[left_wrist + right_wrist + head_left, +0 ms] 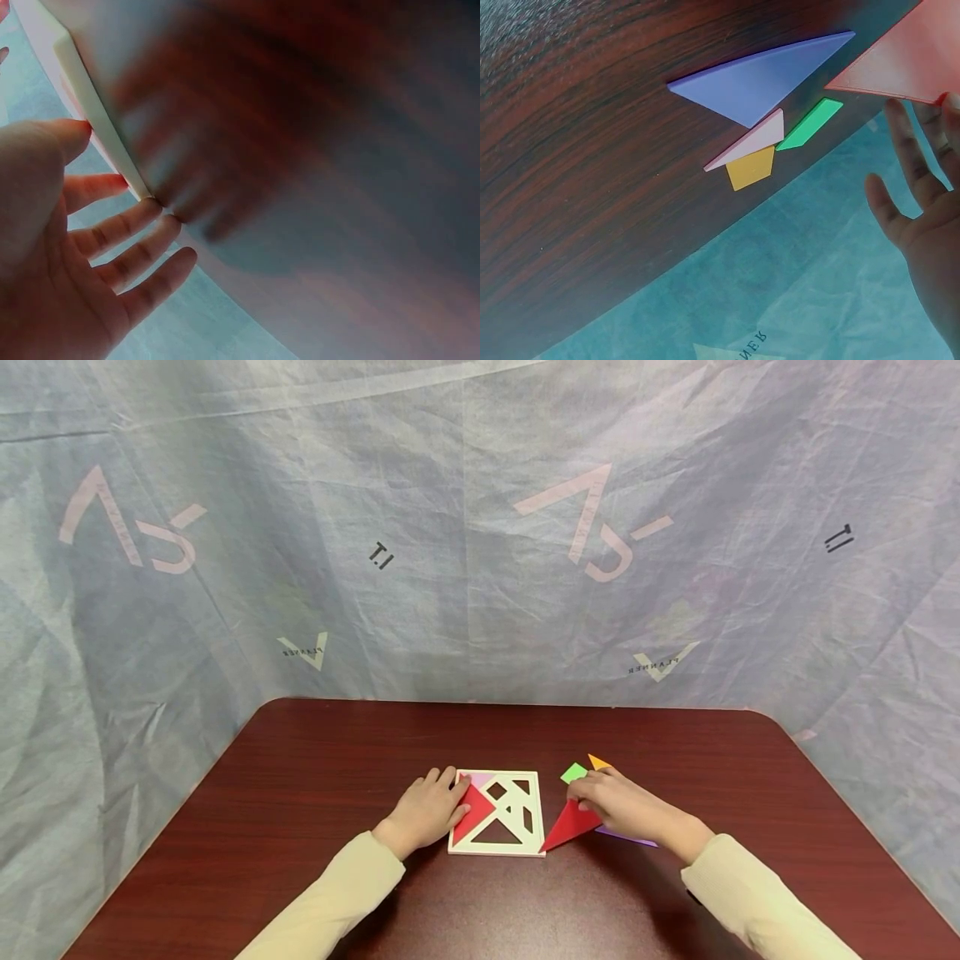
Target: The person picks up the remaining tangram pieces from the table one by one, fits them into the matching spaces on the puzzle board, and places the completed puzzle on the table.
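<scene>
“Steadying seems to be done by the left hand: its extended fingers are laid on the left side of the square, cream-coloured puzzle tray, probably so that slipping is prevented. Is anything clenched?”

“No grasp is shown. The flat red triangle lying in the tray's left part is also touched, and a flat pink piece is set at the tray's far left corner.”

“And by the right hand?”

“A second red triangle is pinched between the fingers, just right of the tray. It is held at its upper part, one point aimed at the tray's near right corner, presumably so that this point is left uncovered; whether the tray is touched cannot be told.”

“What is laid farther right?”

“A flat violet triangle, a second pink piece, an orange piece and a four-sided green piece are grouped right of the tray, perhaps for easy reach.”

“And the surroundings?”

“All is supported by a glossy, red-brown, wood-grained table; behind the tray, creased grey-blue fabric with printed letters is hung.”
</scene>
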{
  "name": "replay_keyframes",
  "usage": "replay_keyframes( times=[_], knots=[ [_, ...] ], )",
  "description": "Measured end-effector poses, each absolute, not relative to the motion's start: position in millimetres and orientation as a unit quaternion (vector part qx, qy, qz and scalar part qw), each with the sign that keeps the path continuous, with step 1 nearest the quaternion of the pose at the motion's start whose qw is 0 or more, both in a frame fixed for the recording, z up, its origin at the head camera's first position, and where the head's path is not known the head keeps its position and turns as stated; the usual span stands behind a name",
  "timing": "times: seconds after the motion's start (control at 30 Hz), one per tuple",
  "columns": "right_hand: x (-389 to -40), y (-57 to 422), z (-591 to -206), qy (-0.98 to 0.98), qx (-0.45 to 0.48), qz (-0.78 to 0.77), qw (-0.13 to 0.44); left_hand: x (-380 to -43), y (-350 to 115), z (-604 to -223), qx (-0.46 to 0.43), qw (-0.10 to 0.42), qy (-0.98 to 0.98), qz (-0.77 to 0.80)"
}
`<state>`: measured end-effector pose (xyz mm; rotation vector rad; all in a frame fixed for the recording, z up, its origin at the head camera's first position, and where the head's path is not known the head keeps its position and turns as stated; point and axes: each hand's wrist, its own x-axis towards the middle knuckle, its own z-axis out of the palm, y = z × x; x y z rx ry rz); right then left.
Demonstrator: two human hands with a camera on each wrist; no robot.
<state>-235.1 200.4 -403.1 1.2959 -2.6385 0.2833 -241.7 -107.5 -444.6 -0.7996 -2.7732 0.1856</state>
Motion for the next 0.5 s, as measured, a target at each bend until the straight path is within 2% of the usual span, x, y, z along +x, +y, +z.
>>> replay_keyframes(
  times=[0.5],
  knots=[
    [-234.7,192.6,-404.0,-0.889,0.422,0.105,0.142,-242.8,-111.9,-441.5,-0.298,0.128,-0.943,0.072]
  ],
)
